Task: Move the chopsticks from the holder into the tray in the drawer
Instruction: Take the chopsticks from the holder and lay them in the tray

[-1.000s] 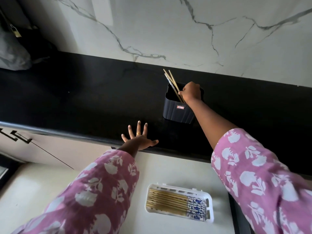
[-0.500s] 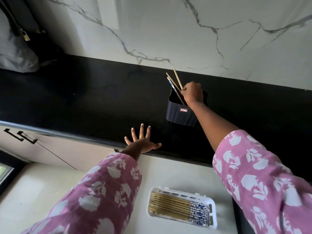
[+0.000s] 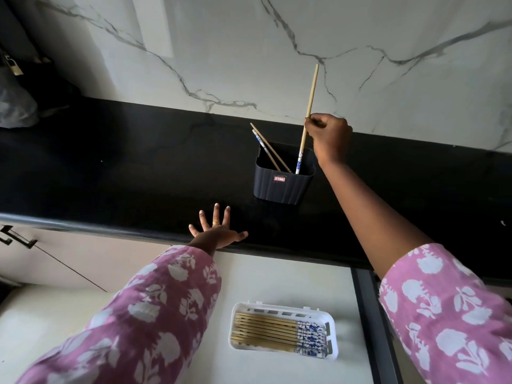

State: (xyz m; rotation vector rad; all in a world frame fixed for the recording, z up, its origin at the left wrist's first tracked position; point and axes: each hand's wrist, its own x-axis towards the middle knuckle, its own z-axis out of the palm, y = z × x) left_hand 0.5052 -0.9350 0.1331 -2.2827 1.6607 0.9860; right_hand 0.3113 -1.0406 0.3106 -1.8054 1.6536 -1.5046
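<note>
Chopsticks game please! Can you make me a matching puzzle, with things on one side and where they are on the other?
Things:
1. Lifted chopstick
2. Two leaning chopsticks
3. Row of chopsticks
4. Left hand

Places:
A. lying in the white tray
B. flat on the black counter
C. pinched in the right hand
D. resting in the dark holder

Pairs: 1-C, 2-D, 3-A, 4-B

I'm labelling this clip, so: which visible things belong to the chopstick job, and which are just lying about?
Job: lifted chopstick in right hand; two chopsticks in dark holder; white tray; left hand flat on the counter edge.

Lying about: grey bag; padlock.
</note>
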